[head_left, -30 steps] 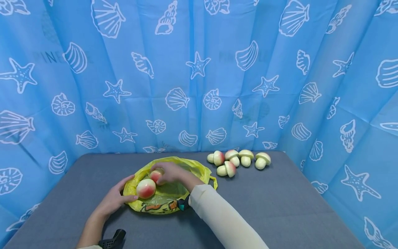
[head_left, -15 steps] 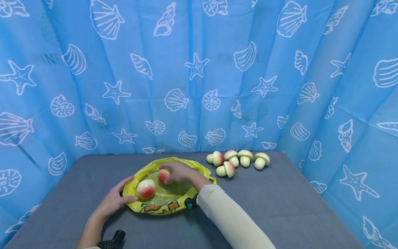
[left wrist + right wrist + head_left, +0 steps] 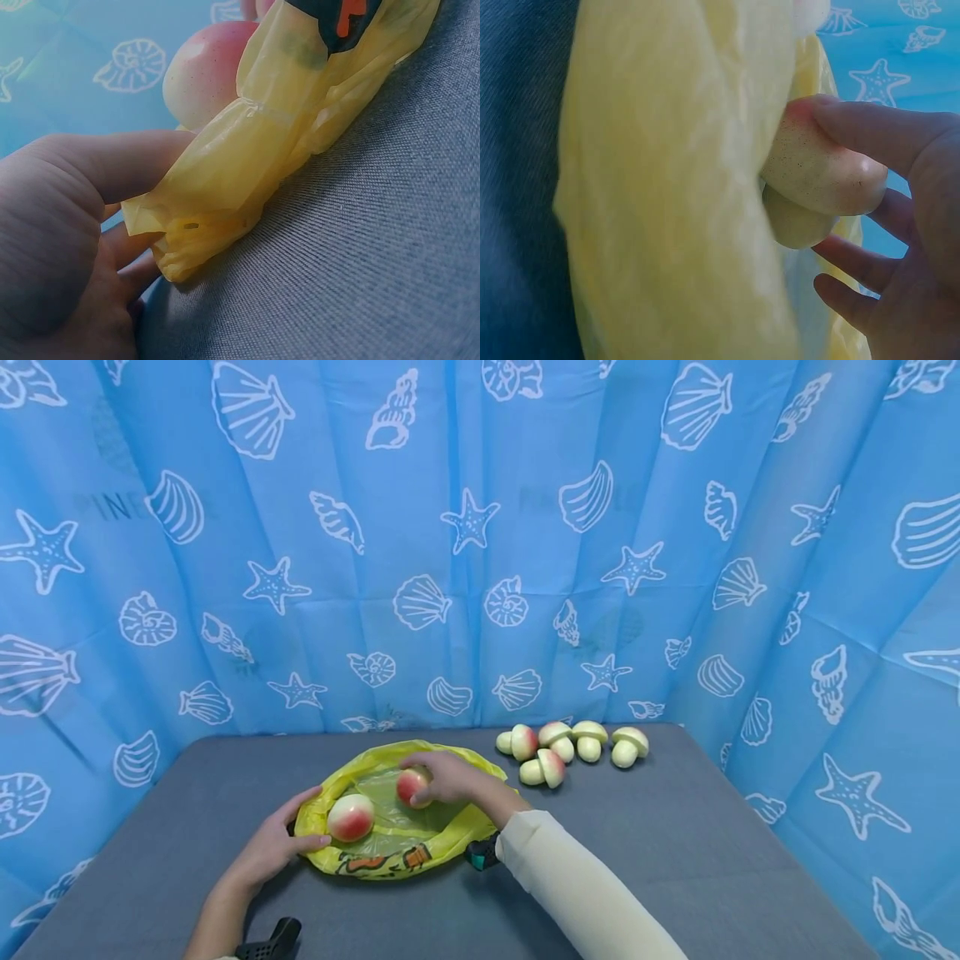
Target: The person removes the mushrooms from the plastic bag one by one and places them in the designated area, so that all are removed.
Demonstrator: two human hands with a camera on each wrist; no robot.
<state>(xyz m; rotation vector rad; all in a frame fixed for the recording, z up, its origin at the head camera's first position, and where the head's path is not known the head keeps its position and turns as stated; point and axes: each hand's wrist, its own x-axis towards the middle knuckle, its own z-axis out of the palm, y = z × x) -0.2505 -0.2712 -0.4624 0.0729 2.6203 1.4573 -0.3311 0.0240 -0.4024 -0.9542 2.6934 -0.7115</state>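
A yellow plastic bag (image 3: 452, 843) lies on the table with its mouth spread wide. My left hand (image 3: 273, 839) holds the bag's left end, its thumb over the rim in the left wrist view and other fingers behind the plastic. Inside, near that thumb, sits a mushroom with a red-and-cream cap (image 3: 350, 817), its stem hidden. My right hand (image 3: 448, 778) reaches over the bag's far right rim and grips another toy-like mushroom (image 3: 412, 787) within the bag. In the right wrist view, thumb and fingers hold this mushroom's cap (image 3: 825, 169), and its pale stem (image 3: 799, 219) shows below.
Several similar mushrooms (image 3: 588, 742) lie at the back right of the grey table (image 3: 675, 843). A blue curtain (image 3: 480, 568) with shell prints hangs behind and along the right side. Black wrist devices (image 3: 272, 941) are on both arms.
My right hand has moved to the right inside the bag with its mushroom, away from the other one. The left hand stays at the bag's left end.
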